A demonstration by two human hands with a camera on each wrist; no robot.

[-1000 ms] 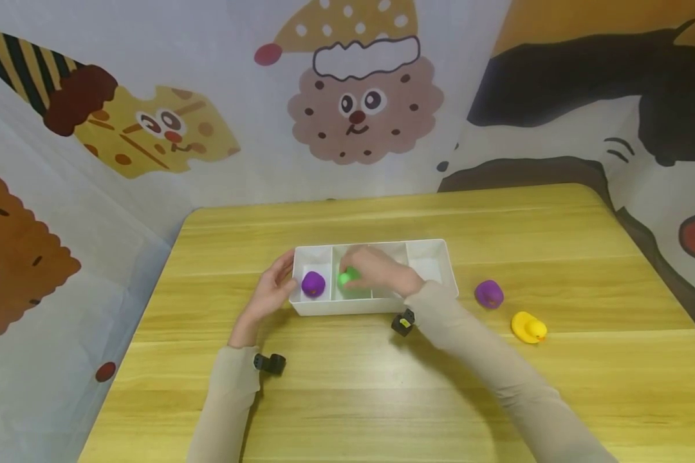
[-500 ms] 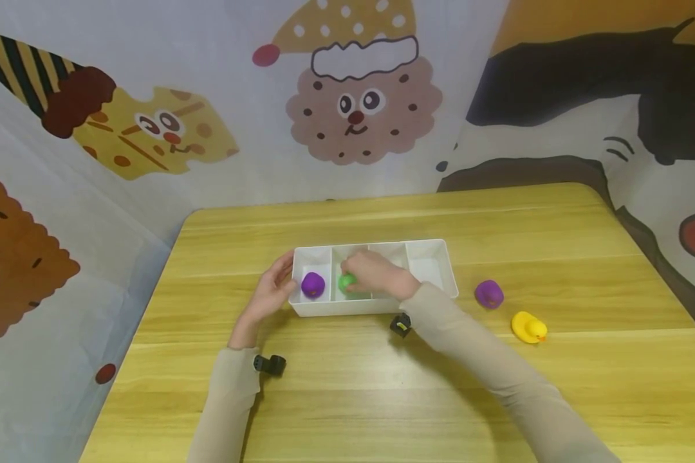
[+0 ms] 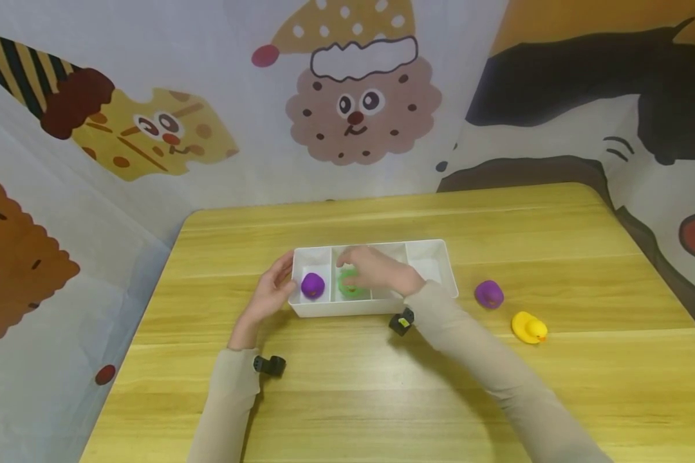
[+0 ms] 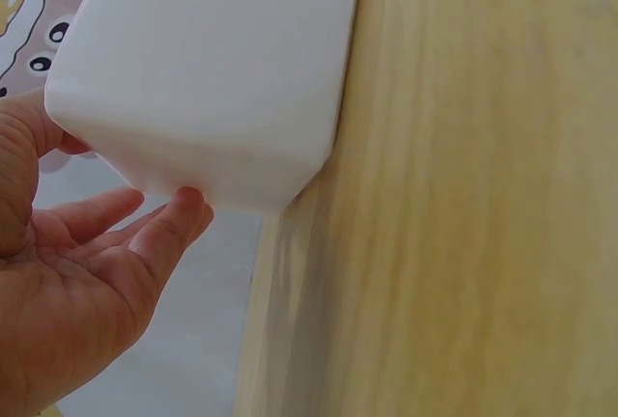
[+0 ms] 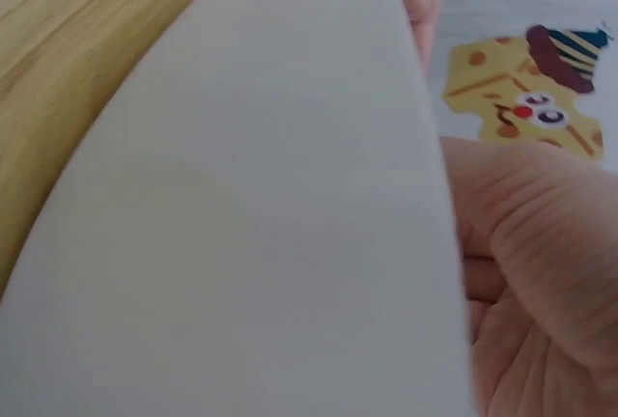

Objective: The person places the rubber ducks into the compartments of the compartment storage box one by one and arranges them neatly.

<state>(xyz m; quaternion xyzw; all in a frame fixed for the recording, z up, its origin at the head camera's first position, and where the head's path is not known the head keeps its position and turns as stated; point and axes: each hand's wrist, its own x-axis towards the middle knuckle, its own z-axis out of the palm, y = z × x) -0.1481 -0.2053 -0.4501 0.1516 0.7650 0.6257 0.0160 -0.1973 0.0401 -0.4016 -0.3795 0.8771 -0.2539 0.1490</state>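
A white box with compartments [image 3: 431, 260] stands on the table. My left hand [image 3: 269, 292] holds its left end, thumb at the rim and fingertips against the end wall [image 4: 217, 161]. In the leftmost compartment sits a purple rubber duck [image 3: 313, 285]. My right hand [image 3: 373, 267] reaches down into the compartment beside it, over a green rubber duck [image 3: 353, 292] that it partly covers. Its index finger stands apart from the thumb, spread over the green duck. In the right wrist view the box wall hides the fingertips and the duck.
Right of the box, another purple rubber duck [image 3: 489, 294] and a yellow rubber duck [image 3: 529, 328] lie on the wooden table [image 3: 347, 399]. A cloth printed with cartoon faces [image 3: 255, 148] hangs behind the table and along its left side.
My right hand's fingers have spread and come off the green rubber duck, with the hand slightly raised. The left hand and the box have stayed in place.
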